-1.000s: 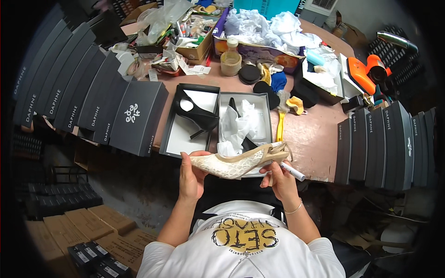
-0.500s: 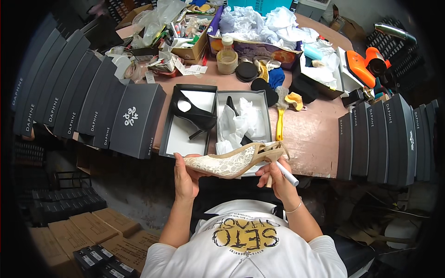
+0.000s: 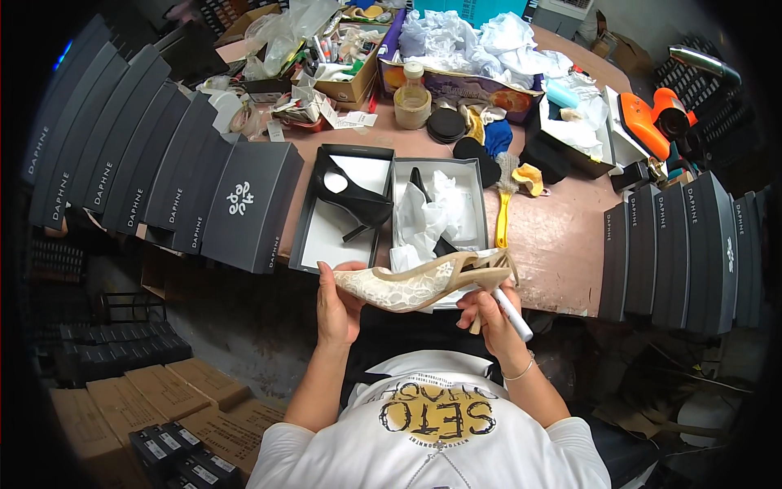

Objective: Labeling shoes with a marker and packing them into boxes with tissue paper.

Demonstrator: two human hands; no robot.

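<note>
You have the cream lace slingback shoe [image 3: 411, 284] lifted level above the near edge of the desk [image 3: 562, 244], just in front of the open shoe box [image 3: 436, 228]. Your left hand [image 3: 338, 306] pinches the pointed toe; your right hand [image 3: 489, 314] cradles the heel end while also gripping a white marker [image 3: 513, 314]. The shoe looks light, its sole stiff, but the lace looks soft and easily snagged, so hold it by sole and heel.

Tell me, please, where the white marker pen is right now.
In the head view, the white marker pen is in the right hand, just under the heel of the lace shoe.
</note>
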